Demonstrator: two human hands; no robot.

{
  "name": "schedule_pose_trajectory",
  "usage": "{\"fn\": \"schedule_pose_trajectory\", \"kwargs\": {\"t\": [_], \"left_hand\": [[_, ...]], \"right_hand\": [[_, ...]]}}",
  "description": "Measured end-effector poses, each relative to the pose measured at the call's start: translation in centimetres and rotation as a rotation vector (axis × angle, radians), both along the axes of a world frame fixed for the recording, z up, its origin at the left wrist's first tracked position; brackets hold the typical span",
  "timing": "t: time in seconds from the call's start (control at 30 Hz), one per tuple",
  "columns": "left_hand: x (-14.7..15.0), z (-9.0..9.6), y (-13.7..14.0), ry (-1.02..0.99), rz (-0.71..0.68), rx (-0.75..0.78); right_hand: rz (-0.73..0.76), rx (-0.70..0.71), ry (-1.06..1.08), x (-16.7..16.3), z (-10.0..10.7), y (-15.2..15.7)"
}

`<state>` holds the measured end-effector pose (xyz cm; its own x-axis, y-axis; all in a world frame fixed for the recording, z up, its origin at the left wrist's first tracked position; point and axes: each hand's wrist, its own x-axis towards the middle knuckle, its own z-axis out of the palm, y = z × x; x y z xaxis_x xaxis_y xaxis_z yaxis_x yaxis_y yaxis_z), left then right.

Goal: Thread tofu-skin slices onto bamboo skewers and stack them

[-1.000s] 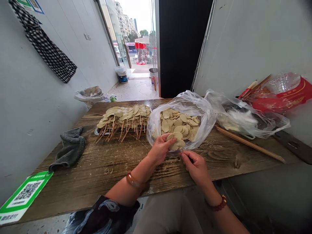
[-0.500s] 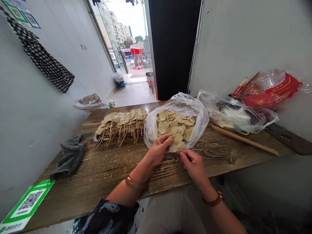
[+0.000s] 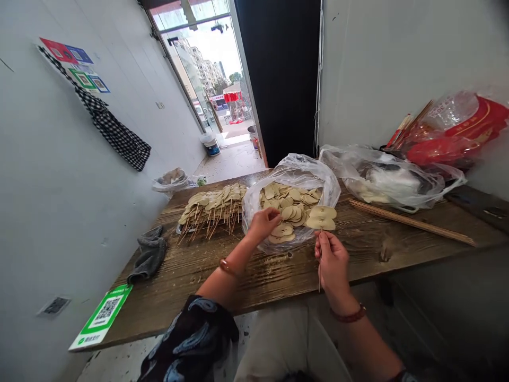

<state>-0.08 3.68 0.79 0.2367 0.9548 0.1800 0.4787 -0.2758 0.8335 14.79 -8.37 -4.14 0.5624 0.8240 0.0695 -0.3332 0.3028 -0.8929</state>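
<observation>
In the head view, my right hand (image 3: 333, 260) pinches a thin wooden skewer threaded with pale, round potato-like slices (image 3: 321, 218). The skewer stands upright, its bare end sticking out below my fingers. My left hand (image 3: 263, 225) is at the near left side of an open clear plastic bag (image 3: 331, 183). Its fingers are curled together beside loose slices (image 3: 282, 230); whether anything is between the fingertips is hidden. More slices (image 3: 295, 195) fill the bag. To its left, loaded skewers (image 3: 214, 204) lie piled up, sticks pointing towards me.
A bundle of bare skewers (image 3: 413, 223) lies right on the wooden table (image 3: 238, 281). Behind it are another plastic bag (image 3: 392, 180) and red packaging (image 3: 449, 148). A grey cloth (image 3: 150, 254) and a green QR card (image 3: 104, 317) are at the left.
My hands have moved apart. The right hand has lifted the skewer with its slices to the right, and the left stays over the bag's near left part. The view has tilted and shifted.
</observation>
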Motion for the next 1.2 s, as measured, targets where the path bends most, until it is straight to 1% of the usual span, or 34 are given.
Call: {"fn": "schedule_pose_trajectory", "kwargs": {"t": [0.07,0.17,0.3,0.43,0.5,0.63,0.73,0.83,0.93,0.97,1.07,1.2], "left_hand": [[1.0,-0.5,0.5,0.161,-0.04,0.118],[2.3,-1.1,1.4,0.286,-0.048,0.212],[3.2,-1.5,2.3,0.357,-0.007,0.222],[3.3,-1.7,2.8,0.347,-0.009,0.214],[3.2,-1.6,3.0,0.321,-0.014,0.188],[2.9,-1.1,3.2,0.217,-0.034,0.106],[2.7,-0.7,3.0,0.086,0.009,0.012],[2.4,-0.1,2.3,-0.121,0.042,-0.156],[1.9,0.5,1.4,-0.355,0.008,-0.347],[1.7,0.7,1.0,-0.405,-0.015,-0.386],[1.3,0.8,0.1,-0.515,-0.074,-0.447],[0.8,0.4,-1.1,-0.59,-0.115,-0.461]], "right_hand": [[0.009,0.005,0.004,0.0,0.0,0.0],[0.042,0.008,0.004,0.0,0.0,0.0],[0.08,0.002,-0.004,0.2,0.2,-0.1],[0.106,0.012,0.013,0.2,0.4,-0.2],[0.115,0.019,0.015,0.1,0.4,-0.3],[0.127,0.016,0.012,0.2,0.4,-0.4],[0.125,0.015,0.012,0.3,0.4,-0.4],[0.119,0.01,0.003,0.3,0.3,-0.2],[0.117,0.004,-0.004,0.2,0.1,-0.1],[0.117,0.001,-0.009,0.2,0.1,-0.2],[0.143,-0.007,-0.041,0.3,0.2,-0.3],[0.21,-0.023,-0.067,0.3,0.1,-0.4]]}}
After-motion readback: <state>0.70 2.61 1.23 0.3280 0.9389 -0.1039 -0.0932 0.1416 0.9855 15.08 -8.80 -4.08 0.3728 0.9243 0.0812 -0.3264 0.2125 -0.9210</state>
